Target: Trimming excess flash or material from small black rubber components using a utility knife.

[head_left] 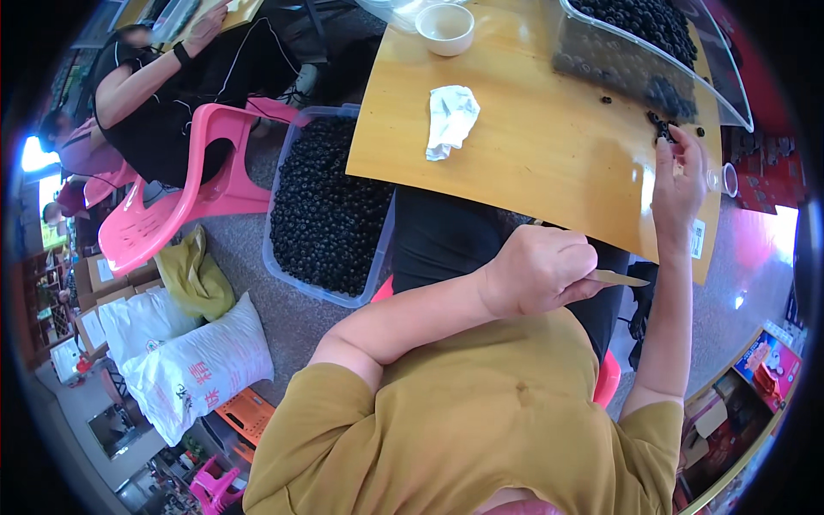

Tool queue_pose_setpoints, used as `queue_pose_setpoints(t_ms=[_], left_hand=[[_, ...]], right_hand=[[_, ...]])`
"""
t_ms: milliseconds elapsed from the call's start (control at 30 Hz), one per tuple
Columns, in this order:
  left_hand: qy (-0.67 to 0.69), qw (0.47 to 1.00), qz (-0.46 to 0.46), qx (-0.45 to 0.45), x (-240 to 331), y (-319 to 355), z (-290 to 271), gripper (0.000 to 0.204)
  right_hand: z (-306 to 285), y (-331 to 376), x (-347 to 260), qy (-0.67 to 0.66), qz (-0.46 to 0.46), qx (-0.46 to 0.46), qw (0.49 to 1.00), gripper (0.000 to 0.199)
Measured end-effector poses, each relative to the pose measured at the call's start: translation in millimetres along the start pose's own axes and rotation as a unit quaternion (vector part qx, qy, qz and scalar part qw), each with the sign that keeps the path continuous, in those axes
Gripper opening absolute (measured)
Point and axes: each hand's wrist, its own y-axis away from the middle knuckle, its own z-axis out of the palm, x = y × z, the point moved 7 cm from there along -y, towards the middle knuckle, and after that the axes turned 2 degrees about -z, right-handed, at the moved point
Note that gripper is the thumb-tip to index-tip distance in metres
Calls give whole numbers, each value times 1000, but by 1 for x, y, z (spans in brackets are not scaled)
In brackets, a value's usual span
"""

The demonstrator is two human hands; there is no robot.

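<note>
Blade tip shows; left hand hides its handle.

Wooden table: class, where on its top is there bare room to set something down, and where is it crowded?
The wooden table is bare in its middle, between the crumpled white cloth and the clear tray of dark berries, and along the near edge by the left hand. It is crowded on the right, where loose berries lie by the right hand, and behind the cloth, by the small bowl.

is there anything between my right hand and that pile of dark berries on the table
Nothing visible. The right hand already reaches the loose dark berries at the clear tray's edge, fingertips touching them.
</note>
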Motion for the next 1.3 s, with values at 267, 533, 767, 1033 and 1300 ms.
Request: queue_pose_setpoints(t_ms=[267,533,767,1033,1300], left_hand=[[-6,999,-19,-29,3,3,14,28],[-1,999,-3,-48,-4,3,19,23],[-18,996,-38,-82,-10,2,25,26],[-13,994,-54,-91,-13,3,30,27],[-11,993,-73,-93,-15,2,32,24]], right_hand=[[26,0,46,243,-31,-67,967,37],[31,-4,50,150,-39,-65,986,31],[29,15,43,120,-27,-54,991,26],[7,28,41,11,16,13,1000,19],[-13,24,82,-122,168,68,976,17]])
